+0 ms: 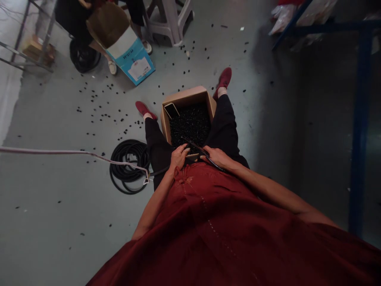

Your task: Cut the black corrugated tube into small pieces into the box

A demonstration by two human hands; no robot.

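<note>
Holding black rubber strip (right hand)

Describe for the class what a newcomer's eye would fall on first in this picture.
First comes the cardboard box between the person's legs, heaped with small black pieces, with the left hand and right hand at its near edge by a thin black cable. Next, loose black pieces scatter across the grey floor ahead and to the left. A coil of black tubing lies left of the legs.
</note>
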